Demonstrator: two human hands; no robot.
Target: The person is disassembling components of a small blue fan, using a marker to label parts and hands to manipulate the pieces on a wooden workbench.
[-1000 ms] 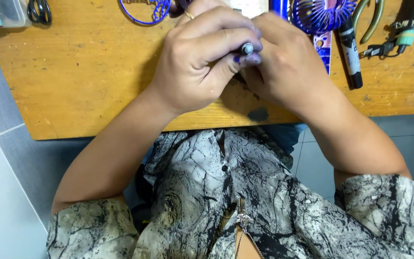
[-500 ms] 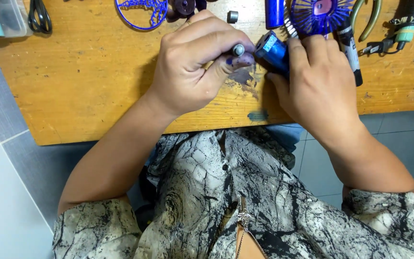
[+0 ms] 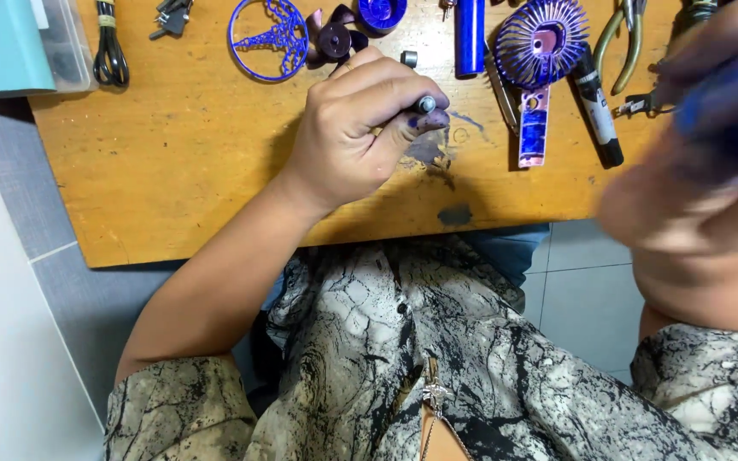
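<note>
Wood, honey-coloured and scuffed, makes up the worktop (image 3: 172,162), with dark stains near its front edge. The left hand (image 3: 360,128) rests over the middle of it, fingers (image 3: 390,94) curled together and clamped on a small grey cylindrical part (image 3: 425,104), whose round metal end pokes out between thumb and forefinger; the fingertips are smudged purple. The right hand (image 3: 711,137) is raised close to the camera at the right edge and is badly blurred. It seems to carry something blue, but whether its fingers are closed on it I cannot tell.

Behind the left hand lie the pieces of a small blue handheld fan: a round openwork blue grille (image 3: 268,38) at the left, a dark purple fan blade (image 3: 335,38) just beside it, and a blue cylinder (image 3: 470,36) further right. Next to that sits the fan's rear housing (image 3: 538,60), a ribbed round head on a short handle, lying flat. A black marker (image 3: 598,111) lies just right of the handle, and green-handled pliers (image 3: 627,38) beyond it. A small grey ring (image 3: 409,58) sits just above the left knuckles. At the far left corner stand a clear plastic box (image 3: 61,47) and a coiled black cable (image 3: 111,51). The person wears a marbled black-and-cream shirt (image 3: 437,341).
</note>
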